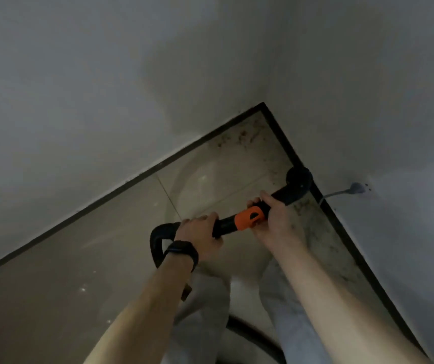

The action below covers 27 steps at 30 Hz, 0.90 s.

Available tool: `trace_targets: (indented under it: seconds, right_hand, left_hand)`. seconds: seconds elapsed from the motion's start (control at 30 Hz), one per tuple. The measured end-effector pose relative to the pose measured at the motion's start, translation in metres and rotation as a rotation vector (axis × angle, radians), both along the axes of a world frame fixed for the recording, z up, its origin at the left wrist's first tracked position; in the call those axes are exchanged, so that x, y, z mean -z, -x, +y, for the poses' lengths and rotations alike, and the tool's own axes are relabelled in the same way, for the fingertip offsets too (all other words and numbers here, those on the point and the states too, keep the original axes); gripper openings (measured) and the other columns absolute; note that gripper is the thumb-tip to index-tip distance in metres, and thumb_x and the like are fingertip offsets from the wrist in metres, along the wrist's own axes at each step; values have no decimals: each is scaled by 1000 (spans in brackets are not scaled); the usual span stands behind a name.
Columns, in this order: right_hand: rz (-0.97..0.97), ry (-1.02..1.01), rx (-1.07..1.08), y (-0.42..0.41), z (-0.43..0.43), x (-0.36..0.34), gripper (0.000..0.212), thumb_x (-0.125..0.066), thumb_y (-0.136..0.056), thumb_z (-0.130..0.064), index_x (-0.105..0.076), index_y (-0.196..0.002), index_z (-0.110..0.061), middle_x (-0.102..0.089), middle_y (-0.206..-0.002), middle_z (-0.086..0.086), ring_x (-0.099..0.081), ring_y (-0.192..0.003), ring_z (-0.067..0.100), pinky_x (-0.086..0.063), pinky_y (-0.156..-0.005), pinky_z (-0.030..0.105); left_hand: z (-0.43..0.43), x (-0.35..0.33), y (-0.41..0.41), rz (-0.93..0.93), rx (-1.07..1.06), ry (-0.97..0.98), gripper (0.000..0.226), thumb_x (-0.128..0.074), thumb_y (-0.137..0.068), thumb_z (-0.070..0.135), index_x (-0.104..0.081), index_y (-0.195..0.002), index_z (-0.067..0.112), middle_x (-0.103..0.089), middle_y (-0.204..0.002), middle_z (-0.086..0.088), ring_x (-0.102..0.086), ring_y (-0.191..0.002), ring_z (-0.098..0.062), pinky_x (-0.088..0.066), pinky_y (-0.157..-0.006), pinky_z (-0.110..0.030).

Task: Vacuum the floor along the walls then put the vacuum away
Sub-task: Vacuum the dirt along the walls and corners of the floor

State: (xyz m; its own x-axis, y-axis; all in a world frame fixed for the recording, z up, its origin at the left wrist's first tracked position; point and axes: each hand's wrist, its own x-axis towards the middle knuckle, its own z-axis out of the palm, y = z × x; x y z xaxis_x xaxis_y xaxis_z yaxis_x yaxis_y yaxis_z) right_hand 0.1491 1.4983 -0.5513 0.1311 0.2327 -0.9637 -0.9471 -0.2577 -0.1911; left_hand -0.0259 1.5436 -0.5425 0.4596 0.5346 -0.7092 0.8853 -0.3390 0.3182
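- Black plastic vacuum wand (226, 224) with orange collar (250, 218) — angled down toward the right-hand wall, curved black nozzle (298, 183) set against the dark baseboard strip (355, 248).
- Left hand (200, 233), black wristband (183, 252) — clamped round the wand's rear bend.
- Right hand (276, 219) — wrapped round the wand at the collar, apart from the left.
- Glossy beige floor tiles (79, 258) — dark dirt specks (239, 137) in the corner and along the right wall.
- Step, judged: edge vacuuming, unfinished.
- Next, judged: nozzle slid along the baseboard into the corner, mouth kept low.
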Motion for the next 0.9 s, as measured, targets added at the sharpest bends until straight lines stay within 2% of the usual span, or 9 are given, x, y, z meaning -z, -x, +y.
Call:
trace_targets:
  seconds: [0.13,0.3,0.4,0.47,0.6,0.7,0.8,0.9]
  right_hand:
    - [10,37,-59,5,25,84,14,-67,-100,-18,-61,-89,-13,-62,-71,2,-65,-69,18,-55,-71,36]
    - [-17,22,-241,17,64,172,15,-69,-100,-24,-62,-99,-11,-65,-74,1,-68,-73,18,-57,-71,38]
    - [-47,-25,-327,34,92,230,17,-70,-99,-26,-62,-101,-11,-66,-77,1,-69,-77,19,-58,-79,41]
    - [-81,-64,-353,46,110,271,17,-71,-99,-24,-62,-103,-10,-67,-77,2,-70,-76,19,-58,-78,41]
    - [-111,-95,-321,69,138,344,24,-71,-98,-20,-60,-116,-8,-63,-77,4,-66,-67,19,-57,-71,37]
    - [-95,-94,-231,85,141,385,29,-69,-99,-17,-60,-124,-6,-62,-77,6,-64,-64,19,-57,-66,35]
    - [-111,-109,-176,96,134,407,41,-70,-99,-19,-59,-135,-2,-64,-82,7,-66,-69,20,-58,-70,37]
    - [-87,-150,-160,95,133,410,45,-70,-99,-19,-56,-139,-3,-63,-80,6,-65,-68,20,-59,-72,38]
  left_hand:
    - [29,73,0,35,-77,57,15,-59,-84,34,-46,-92,33,-56,-77,9,-55,-66,-13,-38,-56,-29]
    - [62,161,4,119,-34,63,27,-61,-85,51,-43,-76,33,-57,-72,6,-54,-61,-13,-35,-50,-26]
    - [84,221,11,67,-55,-42,25,-60,-81,54,-46,-83,34,-56,-72,9,-55,-62,-12,-37,-52,-26]
    - [97,265,14,20,-94,-90,24,-60,-77,53,-50,-89,34,-57,-72,10,-55,-63,-12,-41,-54,-25]
    - [109,347,29,-20,-229,-96,21,-61,-74,50,-53,-85,34,-58,-70,9,-56,-62,-13,-43,-54,-26]
    - [115,390,42,-23,-181,-141,28,-54,-72,58,-54,-87,35,-58,-69,11,-57,-63,-13,-42,-54,-26]
    - [120,407,49,-10,-120,-146,29,-53,-73,60,-54,-88,36,-59,-70,12,-57,-63,-10,-44,-56,-25]
    - [119,404,47,1,-135,-95,29,-51,-70,59,-54,-86,35,-62,-73,10,-60,-66,-14,-53,-65,-31]
